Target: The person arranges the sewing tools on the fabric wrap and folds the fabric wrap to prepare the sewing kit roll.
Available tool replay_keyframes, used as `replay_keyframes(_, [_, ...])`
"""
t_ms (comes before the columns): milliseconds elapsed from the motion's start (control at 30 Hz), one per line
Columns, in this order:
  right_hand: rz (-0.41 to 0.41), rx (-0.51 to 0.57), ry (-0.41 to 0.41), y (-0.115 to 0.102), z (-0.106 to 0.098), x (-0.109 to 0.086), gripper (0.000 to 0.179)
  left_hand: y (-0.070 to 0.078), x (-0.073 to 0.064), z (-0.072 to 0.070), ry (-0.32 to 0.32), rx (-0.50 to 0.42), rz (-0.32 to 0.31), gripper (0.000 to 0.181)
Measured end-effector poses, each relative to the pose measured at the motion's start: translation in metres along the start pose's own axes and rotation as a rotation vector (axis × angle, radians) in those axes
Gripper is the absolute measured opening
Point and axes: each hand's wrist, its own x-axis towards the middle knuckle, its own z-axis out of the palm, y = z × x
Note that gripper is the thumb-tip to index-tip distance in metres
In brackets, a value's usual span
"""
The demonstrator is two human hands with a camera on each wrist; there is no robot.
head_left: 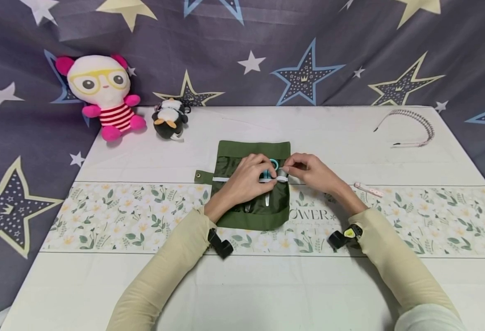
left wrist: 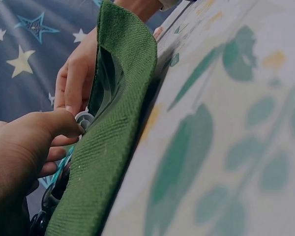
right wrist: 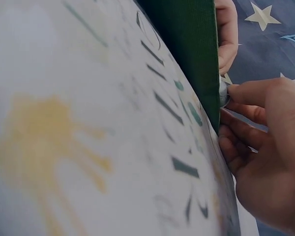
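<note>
A green cloth roll-up pouch lies unfolded, with a white elastic band across its inside. A grey spool of thread sits at the band's right end; its round end shows in the left wrist view. My right hand pinches the spool between thumb and fingers at the pouch's right edge. My left hand reaches across the pouch, thumb and forefinger pinching the band beside the spool. Teal-handled scissors stick out behind the left fingers, their blade tip below. Dark items under the left palm are mostly hidden.
A pink and white plush toy and a penguin plush sit at the back left. At the back right lies a headband. A small pink and white stick-like item lies near my right forearm. Star-patterned cloth hangs behind.
</note>
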Motion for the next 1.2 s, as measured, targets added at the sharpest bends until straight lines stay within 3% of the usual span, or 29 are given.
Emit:
replay_keyframes(433, [0.013, -0.007, -0.086, -0.0038, -0.0034, 0.0033, 0.013, 0.0005, -0.0011, -0.0021, -0.032, -0.003, -0.024, 0.008])
replay_keyframes(1200, [-0.023, 0.006, -0.151, -0.0013, -0.0064, 0.0058, 0.016, -0.0006, -0.0013, -0.0035, -0.056, -0.035, -0.013, 0.008])
